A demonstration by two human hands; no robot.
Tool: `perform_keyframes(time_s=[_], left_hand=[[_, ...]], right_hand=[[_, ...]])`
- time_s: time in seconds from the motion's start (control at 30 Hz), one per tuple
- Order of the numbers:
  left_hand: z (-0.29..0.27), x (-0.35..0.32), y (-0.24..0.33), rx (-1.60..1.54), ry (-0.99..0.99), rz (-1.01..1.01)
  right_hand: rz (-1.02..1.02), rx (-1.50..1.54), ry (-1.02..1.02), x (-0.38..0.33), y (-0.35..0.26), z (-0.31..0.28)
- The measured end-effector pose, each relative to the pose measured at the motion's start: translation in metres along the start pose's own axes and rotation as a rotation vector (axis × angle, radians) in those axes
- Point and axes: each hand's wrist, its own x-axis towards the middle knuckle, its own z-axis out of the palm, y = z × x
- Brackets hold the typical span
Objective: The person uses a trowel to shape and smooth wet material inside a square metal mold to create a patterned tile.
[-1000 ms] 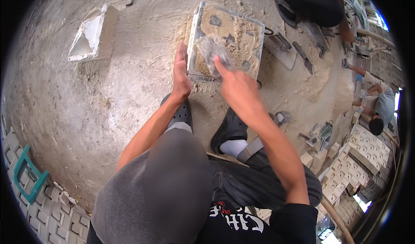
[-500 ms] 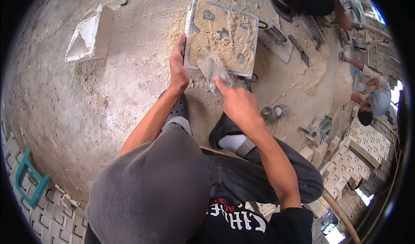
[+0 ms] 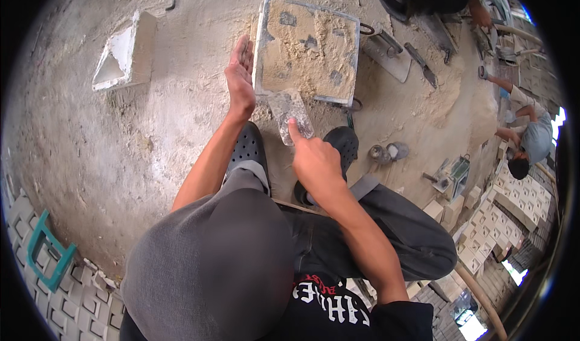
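Note:
In front of my feet lies a square metal mould (image 3: 258, 57) heaped with pale sandy powder (image 3: 329, 57), and dark grey patches show through it. My left hand (image 3: 241, 87) is upright along the mould's left side, fingers stretched out; whether it touches the wall is hard to tell. My right hand (image 3: 319, 164) grips a powder-coated flat trowel (image 3: 293, 116), with the index finger laid along its blade. The trowel's far edge is over the mould's near left rim; its handle is hidden in my hand.
A white block with a triangular hollow (image 3: 133, 54) stands at left. Right of the mould lie a rectangular float (image 3: 389, 60), a narrow dark-bladed tool (image 3: 421, 64) and two small round containers (image 3: 388, 152). Another person (image 3: 534, 135) crouches at far right; patterned blocks (image 3: 501, 211) stand nearby.
The trowel has come toward me and left, from over the powder to the near rim. My left hand has shifted slightly left of the mould wall. My right foot has moved.

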Motion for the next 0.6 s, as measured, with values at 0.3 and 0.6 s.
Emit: perform_keyframes(time_s=[0.3,0.6], left_hand=[[0.022,-0.018,-0.005,0.027,-0.046,0.001],[0.0,-0.011,-0.01,0.058,-0.032,0.048]], right_hand=[[0.014,0.065,0.231,0.082,-0.017,-0.027],[-0.069,-0.032,-0.001,0.007,-0.003,-0.021]])
